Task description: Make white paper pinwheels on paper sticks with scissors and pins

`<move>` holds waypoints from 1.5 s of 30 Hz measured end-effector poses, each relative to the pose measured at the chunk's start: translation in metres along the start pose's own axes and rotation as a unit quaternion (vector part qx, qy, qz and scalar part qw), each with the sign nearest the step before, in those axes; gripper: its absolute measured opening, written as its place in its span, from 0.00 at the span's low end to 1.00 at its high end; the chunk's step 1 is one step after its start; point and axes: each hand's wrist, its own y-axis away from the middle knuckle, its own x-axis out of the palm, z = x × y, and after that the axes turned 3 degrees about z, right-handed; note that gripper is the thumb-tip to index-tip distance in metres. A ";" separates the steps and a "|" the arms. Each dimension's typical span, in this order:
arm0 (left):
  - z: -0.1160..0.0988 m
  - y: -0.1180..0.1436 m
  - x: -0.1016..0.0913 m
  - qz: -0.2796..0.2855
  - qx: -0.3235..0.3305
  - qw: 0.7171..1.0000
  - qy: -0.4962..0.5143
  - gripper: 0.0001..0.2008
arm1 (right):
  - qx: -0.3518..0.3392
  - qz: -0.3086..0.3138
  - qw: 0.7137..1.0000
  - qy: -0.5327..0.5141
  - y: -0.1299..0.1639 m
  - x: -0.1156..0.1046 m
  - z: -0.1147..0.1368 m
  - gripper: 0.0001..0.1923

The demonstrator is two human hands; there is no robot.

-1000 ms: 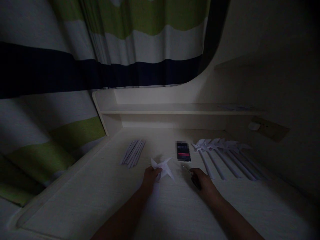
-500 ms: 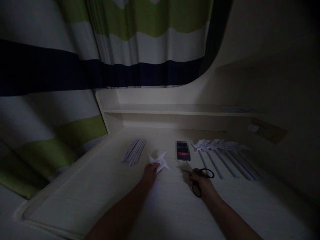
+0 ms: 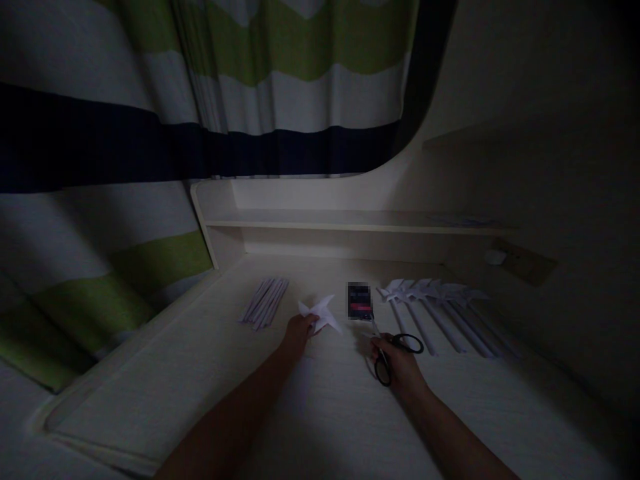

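Within the left grip [image 3: 299, 328], a white, sharp-pointed paper pinwheel [image 3: 325, 313]

- L hand [image 3: 299, 331]: we can't see fingers under pinwheel [image 3: 323, 313]; its ctr. is partly covered by thumb.
- R hand [image 3: 403, 367] hides pt. of scissors [image 3: 395, 340]; blade tips too small/dim to make out.
- Dark item [image 3: 359, 300] on desk: pixelated, we can't read it.
- Pinwheels on sticks [image 3: 395, 290], R side: heads overlap, no exact ct.
- Paper rolls [image 3: 265, 303]: same, no ct.
- Flat stuff [image 3: 463, 220] on shelf [image 3: 320, 219]: too dim to ID.
- Our forearms [image 3: 225, 413]: cut by btm. edge.
- Curtain [image 3: 295, 100]: cut at top + L.
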 end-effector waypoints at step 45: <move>0.023 0.033 0.017 0.062 0.027 0.984 -0.166 0.10 | -0.452 0.152 0.763 0.437 0.034 0.014 0.002 0.09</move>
